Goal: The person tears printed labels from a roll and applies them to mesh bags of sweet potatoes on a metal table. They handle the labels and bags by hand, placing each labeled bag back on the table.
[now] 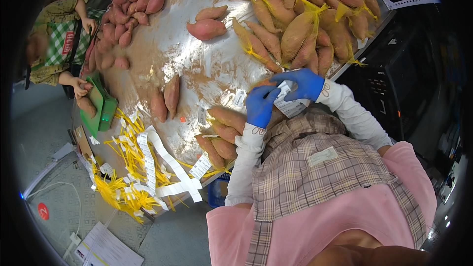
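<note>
Both my hands wear blue gloves and meet over the near edge of the metal table. My right hand [306, 86] grips a white printed label [288, 104] between thumb and fingers. My left hand [261, 106] is closed at the label's left edge; whatever its fingertips pinch is hidden. Under and behind the hands, a sweet potato [264, 84] is partly covered. Left of my left hand lie sweet potatoes in yellow mesh [225, 132], with a white tag [201, 166] beside them. Another small label [239, 98] lies on the metal close to my left hand.
Filled yellow mesh bags of sweet potatoes [298, 29] crowd the far right. Loose sweet potatoes [140, 5] are heaped far left. A co-worker's hand [81, 88] holds a sweet potato over a green scale [101, 106]. Yellow mesh ties [123, 187] and a label strip [170, 160] lie near left.
</note>
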Available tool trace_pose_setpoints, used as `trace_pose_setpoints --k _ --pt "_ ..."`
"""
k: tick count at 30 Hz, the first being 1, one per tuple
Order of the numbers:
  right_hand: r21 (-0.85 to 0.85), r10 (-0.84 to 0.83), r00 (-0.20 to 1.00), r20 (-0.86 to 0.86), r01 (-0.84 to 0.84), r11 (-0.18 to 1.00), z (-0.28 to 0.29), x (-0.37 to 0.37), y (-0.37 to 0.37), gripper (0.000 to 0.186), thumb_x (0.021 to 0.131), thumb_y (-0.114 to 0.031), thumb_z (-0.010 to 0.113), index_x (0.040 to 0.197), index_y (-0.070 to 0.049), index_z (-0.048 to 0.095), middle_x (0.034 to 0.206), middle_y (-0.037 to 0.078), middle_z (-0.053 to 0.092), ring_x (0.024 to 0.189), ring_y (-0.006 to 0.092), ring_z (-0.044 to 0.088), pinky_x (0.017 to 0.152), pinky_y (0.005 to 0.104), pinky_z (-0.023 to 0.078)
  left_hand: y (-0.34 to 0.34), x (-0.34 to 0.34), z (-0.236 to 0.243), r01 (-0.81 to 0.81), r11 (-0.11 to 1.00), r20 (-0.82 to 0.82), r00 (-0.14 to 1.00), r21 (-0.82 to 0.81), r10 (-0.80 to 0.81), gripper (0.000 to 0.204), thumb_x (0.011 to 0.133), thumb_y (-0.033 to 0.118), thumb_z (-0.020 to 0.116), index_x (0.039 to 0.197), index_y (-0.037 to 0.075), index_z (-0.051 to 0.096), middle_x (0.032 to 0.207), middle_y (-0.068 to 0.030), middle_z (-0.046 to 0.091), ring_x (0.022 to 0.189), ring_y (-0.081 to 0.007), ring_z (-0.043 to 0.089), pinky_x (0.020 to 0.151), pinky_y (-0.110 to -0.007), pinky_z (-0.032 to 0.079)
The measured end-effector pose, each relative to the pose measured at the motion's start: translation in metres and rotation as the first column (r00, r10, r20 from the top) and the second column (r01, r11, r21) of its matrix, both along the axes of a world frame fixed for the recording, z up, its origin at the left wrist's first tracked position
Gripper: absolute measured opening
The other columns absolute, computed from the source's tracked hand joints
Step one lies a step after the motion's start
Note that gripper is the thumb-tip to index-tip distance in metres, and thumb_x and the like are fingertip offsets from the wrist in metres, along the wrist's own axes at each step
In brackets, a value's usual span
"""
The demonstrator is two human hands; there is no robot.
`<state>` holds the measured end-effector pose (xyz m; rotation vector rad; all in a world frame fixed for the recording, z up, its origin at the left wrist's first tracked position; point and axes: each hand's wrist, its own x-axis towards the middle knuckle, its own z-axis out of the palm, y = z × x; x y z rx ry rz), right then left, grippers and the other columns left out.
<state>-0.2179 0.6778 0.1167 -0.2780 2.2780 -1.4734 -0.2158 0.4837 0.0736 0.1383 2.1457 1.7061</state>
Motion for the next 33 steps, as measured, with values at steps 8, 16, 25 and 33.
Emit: trace_pose_setpoints --k 8,16,25,33 --pt "-0.048 -0.38 0.897 0.227 0.4 0.915 -0.013 0.014 0.0 0.026 0.076 -0.023 0.07 0.091 -0.002 0.067 0.077 0.01 0.067 0.068 0.0143 0.061 0.063 0.0266 0.047 0.014 -0.013 0.012 0.022 0.986 0.12 0.992 0.163 -0.042 0.025 0.079 0.014 0.069 0.099 0.0 0.066 0.084 -0.0052 0.065 0.078 -0.0105 0.059 0.07 -0.025 0.047" --pt "0.097 -0.177 0.967 -0.184 0.197 0.976 -0.009 0.017 0.027 0.038 0.075 -0.027 0.071 0.104 -0.003 0.064 0.082 0.013 0.064 0.078 0.0237 0.061 0.074 0.0305 0.047 0.023 -0.014 0.005 -0.063 0.971 0.348 0.937 0.23 -0.022 0.019 0.077 0.008 0.07 0.091 -0.004 0.067 0.08 -0.005 0.066 0.07 -0.0094 0.058 0.065 -0.021 0.047" --pt "-0.14 -0.534 0.78 0.326 0.598 0.789 -0.019 0.017 0.024 0.027 0.078 -0.021 0.069 0.094 0.001 0.066 0.079 0.007 0.065 0.072 0.0123 0.058 0.067 0.0248 0.045 0.034 -0.045 0.019 -0.187 0.982 0.16 0.97 -0.005 0.185 0.024 0.081 0.017 0.066 0.091 -0.005 0.067 0.076 -0.0069 0.066 0.068 -0.0116 0.057 0.065 -0.025 0.046" --pt "-0.121 -0.477 0.785 0.395 0.559 0.82 -0.011 0.0 0.012 0.027 0.078 -0.021 0.069 0.094 0.0 0.067 0.084 0.008 0.066 0.074 0.0123 0.059 0.067 0.0241 0.045 0.044 -0.165 -0.097 -0.35 0.924 -0.178 0.93 -0.152 0.322 0.103 0.062 0.028 0.08 0.14 -0.003 0.02 0.136 -0.0214 0.037 0.121 -0.0272 0.044 0.095 -0.035 0.041"
